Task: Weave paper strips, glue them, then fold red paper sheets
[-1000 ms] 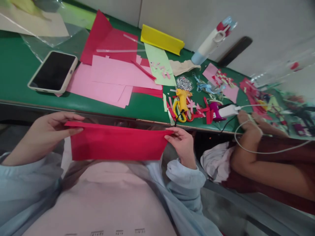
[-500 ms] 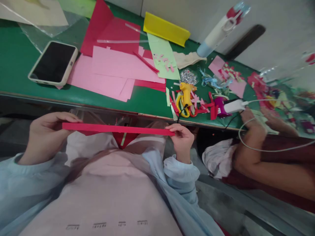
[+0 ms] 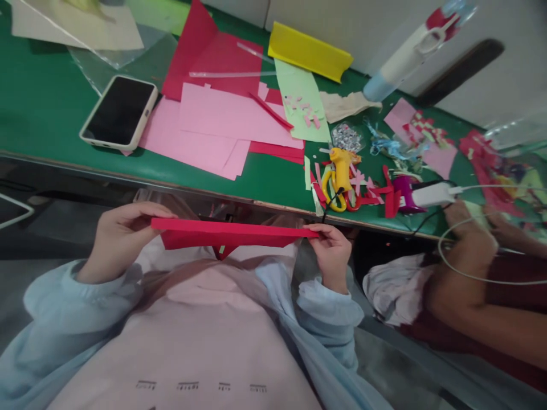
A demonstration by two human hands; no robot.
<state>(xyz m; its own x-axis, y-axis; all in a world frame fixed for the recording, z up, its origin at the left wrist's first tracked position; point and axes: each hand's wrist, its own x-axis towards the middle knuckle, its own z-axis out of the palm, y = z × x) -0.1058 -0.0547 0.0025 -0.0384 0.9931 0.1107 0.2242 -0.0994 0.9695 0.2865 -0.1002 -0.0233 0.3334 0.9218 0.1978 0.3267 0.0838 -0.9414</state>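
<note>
Between my two hands, a folded piece of red paper [image 3: 231,236] is held out just in front of the table's near edge. A narrow strip is folded along its top, and a wider face hangs below. My left hand [image 3: 126,236] pinches its left end between thumb and fingers. At the right end, the fingers and thumb of my right hand [image 3: 331,250] are closed on the corner. Beneath the paper, in my lap, a bit of another red piece with a pale green strip [image 3: 221,249] shows; most of it is hidden.
On the green table [image 3: 38,122] lie a phone [image 3: 119,113], pink sheets [image 3: 231,114], a yellow folded piece [image 3: 307,51], a yellow glue gun [image 3: 342,168], scissors [image 3: 331,191] and paper scraps. A bottle [image 3: 405,54] stands behind. At right, a co-worker's arm [image 3: 465,256] sits beside a white cable [image 3: 444,256].
The red paper has tilted, so more of its wider face shows below the folded strip. Both hands keep their hold. The whole view has shifted, moving the scene rightward.
</note>
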